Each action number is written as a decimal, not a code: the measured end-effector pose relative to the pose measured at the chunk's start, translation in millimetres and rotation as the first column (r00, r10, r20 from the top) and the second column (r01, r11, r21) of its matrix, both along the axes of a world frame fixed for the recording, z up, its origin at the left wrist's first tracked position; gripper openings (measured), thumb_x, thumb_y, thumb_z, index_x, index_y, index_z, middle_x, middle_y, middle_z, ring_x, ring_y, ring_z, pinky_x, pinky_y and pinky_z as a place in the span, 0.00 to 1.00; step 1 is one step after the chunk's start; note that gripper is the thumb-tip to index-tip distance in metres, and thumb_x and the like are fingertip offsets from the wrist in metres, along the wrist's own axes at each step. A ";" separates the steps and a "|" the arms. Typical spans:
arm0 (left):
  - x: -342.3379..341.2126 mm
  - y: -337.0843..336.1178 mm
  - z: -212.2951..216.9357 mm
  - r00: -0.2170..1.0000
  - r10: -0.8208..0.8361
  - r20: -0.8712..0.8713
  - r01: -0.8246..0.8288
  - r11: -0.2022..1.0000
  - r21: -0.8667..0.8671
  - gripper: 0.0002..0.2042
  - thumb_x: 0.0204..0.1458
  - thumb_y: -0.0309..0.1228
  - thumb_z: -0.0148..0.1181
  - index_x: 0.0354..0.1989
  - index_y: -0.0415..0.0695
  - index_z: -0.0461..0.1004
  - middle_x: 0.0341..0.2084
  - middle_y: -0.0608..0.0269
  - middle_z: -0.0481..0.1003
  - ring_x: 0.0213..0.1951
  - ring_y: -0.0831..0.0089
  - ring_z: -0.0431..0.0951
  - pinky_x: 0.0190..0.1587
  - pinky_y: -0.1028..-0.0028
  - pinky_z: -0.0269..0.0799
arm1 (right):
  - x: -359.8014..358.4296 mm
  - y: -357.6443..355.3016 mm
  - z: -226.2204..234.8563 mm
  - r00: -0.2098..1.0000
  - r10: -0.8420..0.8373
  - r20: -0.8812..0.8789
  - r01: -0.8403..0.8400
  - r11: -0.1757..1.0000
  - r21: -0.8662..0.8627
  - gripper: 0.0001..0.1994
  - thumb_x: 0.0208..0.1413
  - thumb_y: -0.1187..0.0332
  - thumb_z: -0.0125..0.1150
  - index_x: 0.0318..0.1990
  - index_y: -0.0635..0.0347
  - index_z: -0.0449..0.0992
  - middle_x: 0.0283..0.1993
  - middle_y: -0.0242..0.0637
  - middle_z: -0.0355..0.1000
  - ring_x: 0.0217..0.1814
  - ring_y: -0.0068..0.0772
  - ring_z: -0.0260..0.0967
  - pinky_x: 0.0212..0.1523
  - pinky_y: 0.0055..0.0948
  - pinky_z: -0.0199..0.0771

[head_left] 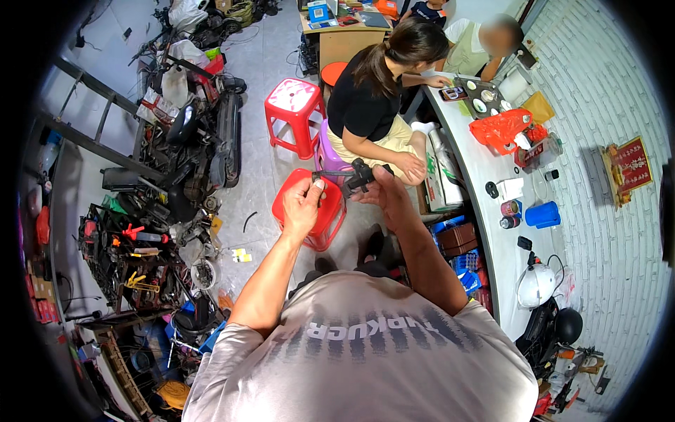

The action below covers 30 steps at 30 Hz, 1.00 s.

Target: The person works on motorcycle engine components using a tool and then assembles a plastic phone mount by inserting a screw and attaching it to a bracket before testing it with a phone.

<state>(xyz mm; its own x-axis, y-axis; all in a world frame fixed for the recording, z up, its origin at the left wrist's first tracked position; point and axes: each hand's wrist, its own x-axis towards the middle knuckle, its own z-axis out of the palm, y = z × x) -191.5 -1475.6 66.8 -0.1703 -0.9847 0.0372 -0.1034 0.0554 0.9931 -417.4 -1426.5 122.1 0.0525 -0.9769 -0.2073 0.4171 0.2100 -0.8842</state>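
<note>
— Holding anything, those hands?
— Both are on one dark part [349, 179], a small black piece with a thin rod sticking out to its left. It sits raised just above the near red stool [320, 211].
— Which hand has what?
— The left hand [304, 205] is over the stool's top, thumb and fingers pinched together on the rod's end. The right hand [385, 191] is just right of the stool, fingers closed around the bulky black end of the part.
— So both clamped on it?
— Yes — neither hand is apart; both are closed on the same part.
— What is around the stool?
— Beyond it stands a second red stool [295, 112], well apart. Between the two, slightly right, a person in a black top [362, 95] sits on a purple stool [330, 155], one hand resting on a knee. Another person sits farther behind, at the end of a white counter [492, 232].
— And the counter?
— It curves along to the right of the stool. On it lie an orange bag [500, 128], a blue cup [543, 214] and, nearer the wearer, a white helmet [536, 285].
— Left of the stool?
— A black scooter [225, 130] stands on the grey floor, and past it a rack of tools [133, 253] — red and yellow handles show among dark clutter.
</note>
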 end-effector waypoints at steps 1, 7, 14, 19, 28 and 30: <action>0.0 -0.1 -4.6 1.000 -0.005 0.002 0.005 1.000 0.003 0.13 0.66 0.34 0.59 0.34 0.38 0.80 0.22 0.69 0.76 0.24 0.81 0.72 0.29 0.76 0.69 | -0.5 0.4 0.4 1.000 0.012 -0.013 -0.012 0.999 0.033 0.26 0.62 0.49 0.62 0.55 0.63 0.74 0.49 0.40 0.77 0.44 0.34 0.82 0.53 0.32 0.78; -2.9 1.4 1.8 0.990 -0.052 -0.130 0.065 0.993 0.100 0.11 0.63 0.34 0.61 0.34 0.38 0.80 0.20 0.67 0.75 0.22 0.80 0.71 0.27 0.73 0.66 | 12.3 11.3 10.4 0.990 -0.140 0.010 0.141 0.984 -0.110 0.27 0.61 0.56 0.64 0.59 0.67 0.70 0.50 0.42 0.76 0.50 0.34 0.79 0.57 0.34 0.78; -2.5 -5.1 26.2 0.978 -0.140 0.155 0.145 0.989 -0.024 0.14 0.60 0.25 0.60 0.53 0.37 0.79 0.24 0.66 0.74 0.29 0.77 0.74 0.34 0.72 0.71 | -7.0 17.4 -6.7 0.981 -0.029 0.191 0.062 0.984 -0.167 0.26 0.59 0.62 0.62 0.61 0.65 0.68 0.54 0.44 0.74 0.56 0.36 0.75 0.60 0.38 0.75; -3.7 -1.1 52.6 0.968 -0.167 0.187 0.186 0.978 -0.093 0.18 0.58 0.21 0.56 0.57 0.37 0.77 0.25 0.66 0.74 0.30 0.77 0.75 0.37 0.74 0.72 | -10.1 19.8 -1.8 0.954 0.074 0.292 0.012 0.959 -0.283 0.26 0.57 0.65 0.60 0.62 0.65 0.67 0.58 0.44 0.72 0.56 0.38 0.75 0.59 0.39 0.75; -17.0 -8.9 42.7 0.980 -0.157 -0.126 0.154 0.988 -0.033 0.12 0.65 0.27 0.57 0.52 0.35 0.80 0.33 0.67 0.81 0.33 0.78 0.76 0.37 0.74 0.74 | -26.5 21.1 -6.9 0.873 -0.112 0.474 0.130 0.991 -0.006 0.29 0.59 0.47 0.64 0.60 0.58 0.70 0.61 0.48 0.71 0.61 0.42 0.72 0.64 0.49 0.72; -0.9 -16.7 28.8 0.984 -0.150 -0.093 0.160 0.981 0.113 0.11 0.66 0.30 0.59 0.49 0.37 0.81 0.36 0.65 0.82 0.34 0.78 0.76 0.37 0.74 0.75 | -30.9 23.4 -16.5 0.799 -0.242 0.551 0.150 0.967 0.207 0.29 0.58 0.42 0.63 0.56 0.56 0.72 0.59 0.49 0.71 0.60 0.44 0.72 0.63 0.51 0.72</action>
<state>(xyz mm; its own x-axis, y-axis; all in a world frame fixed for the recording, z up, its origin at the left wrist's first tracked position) -192.4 -1492.4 95.6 -0.3226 -0.9447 -0.0590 -0.0189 -0.0559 0.9983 -448.3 -1403.1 105.6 0.0159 -0.9398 -0.3413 0.8800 0.1752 -0.4414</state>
